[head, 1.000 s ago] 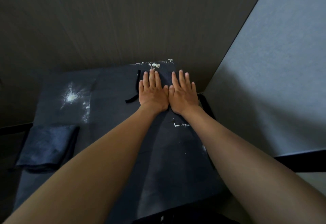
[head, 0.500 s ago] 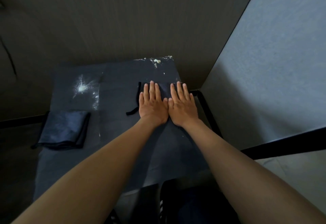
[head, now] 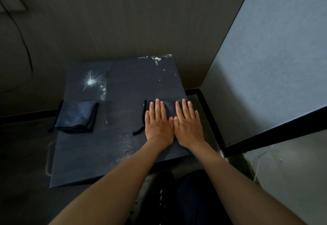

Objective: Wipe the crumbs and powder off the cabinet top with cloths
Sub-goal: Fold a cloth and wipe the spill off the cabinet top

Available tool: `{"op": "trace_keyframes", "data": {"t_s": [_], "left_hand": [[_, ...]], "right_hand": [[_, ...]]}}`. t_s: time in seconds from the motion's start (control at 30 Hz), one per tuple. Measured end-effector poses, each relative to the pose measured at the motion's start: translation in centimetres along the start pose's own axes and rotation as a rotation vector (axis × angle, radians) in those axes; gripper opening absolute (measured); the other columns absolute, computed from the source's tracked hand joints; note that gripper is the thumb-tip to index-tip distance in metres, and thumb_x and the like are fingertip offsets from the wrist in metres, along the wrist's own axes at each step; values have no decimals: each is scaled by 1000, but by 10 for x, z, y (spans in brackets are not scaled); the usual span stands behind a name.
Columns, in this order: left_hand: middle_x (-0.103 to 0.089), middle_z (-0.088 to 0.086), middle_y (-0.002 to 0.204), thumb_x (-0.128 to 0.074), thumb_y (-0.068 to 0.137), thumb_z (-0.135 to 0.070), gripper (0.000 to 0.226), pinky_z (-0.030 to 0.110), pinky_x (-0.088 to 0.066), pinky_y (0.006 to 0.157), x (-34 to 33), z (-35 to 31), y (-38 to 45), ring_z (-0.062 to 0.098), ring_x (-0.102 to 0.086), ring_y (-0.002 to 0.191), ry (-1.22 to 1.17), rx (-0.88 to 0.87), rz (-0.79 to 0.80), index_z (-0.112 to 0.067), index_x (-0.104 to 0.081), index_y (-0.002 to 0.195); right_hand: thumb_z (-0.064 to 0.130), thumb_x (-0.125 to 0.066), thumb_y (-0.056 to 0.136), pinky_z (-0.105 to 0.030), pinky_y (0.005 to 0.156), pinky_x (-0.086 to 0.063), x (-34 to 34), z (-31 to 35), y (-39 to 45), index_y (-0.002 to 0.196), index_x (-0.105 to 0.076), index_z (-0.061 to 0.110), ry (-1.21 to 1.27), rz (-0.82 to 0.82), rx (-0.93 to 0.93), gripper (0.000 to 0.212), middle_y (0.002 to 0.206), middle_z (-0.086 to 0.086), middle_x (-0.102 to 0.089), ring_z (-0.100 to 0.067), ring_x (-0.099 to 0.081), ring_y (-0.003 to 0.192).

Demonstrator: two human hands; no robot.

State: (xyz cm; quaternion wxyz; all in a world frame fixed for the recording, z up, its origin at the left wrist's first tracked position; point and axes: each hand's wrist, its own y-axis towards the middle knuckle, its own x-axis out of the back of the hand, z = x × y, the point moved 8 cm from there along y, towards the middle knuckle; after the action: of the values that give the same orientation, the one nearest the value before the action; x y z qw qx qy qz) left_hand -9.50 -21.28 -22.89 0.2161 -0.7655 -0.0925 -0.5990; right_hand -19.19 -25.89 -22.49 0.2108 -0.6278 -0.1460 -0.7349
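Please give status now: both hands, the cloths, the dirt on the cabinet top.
Left hand, right hand flat on dark cloth, no grip. Second cloth folded, untouched. Powder and crumbs remain. Nothing blocking.

Dim, light from right, wide-angle edge warp.

no text, label, brand, number or sign can be read anywhere in this view.
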Motion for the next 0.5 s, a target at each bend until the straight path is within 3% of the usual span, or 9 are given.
{"op": "trace_keyframes", "data": {"t_s": [0.13, 0.3, 0.5], "left_hand": [[28, 8, 160, 0, 101, -43, 66, 40, 8, 123, -6, 0, -32, 25, 25, 148, -5, -4, -47, -8, 20, 153], [27, 8, 160, 23, 84, -44, 77, 40, 8, 122, -7, 0, -47, 25, 24, 148, -7, 4, -61, -8, 20, 152], [29, 8, 160, -7, 104, -43, 66, 41, 5, 123, 8, 2, -16, 24, 25, 148, -16, 57, -64, -8, 21, 152]], "right_hand": [[39, -15, 99, -49, 119, -15, 1, 1, -32, 155, -21, 16, 6, -49, -30, 61, 162, -9, -14, -25, -9, 150], [39, -15, 100, -48, 120, -13, 2, 1, -46, 156, -17, 19, -6, -40, -49, 60, 163, -7, -9, -23, -4, 151], [43, -5, 95, -48, 121, -8, 8, 4, -8, 157, -10, 21, -3, -21, -21, 66, 164, -6, -2, -22, 2, 151]]}}
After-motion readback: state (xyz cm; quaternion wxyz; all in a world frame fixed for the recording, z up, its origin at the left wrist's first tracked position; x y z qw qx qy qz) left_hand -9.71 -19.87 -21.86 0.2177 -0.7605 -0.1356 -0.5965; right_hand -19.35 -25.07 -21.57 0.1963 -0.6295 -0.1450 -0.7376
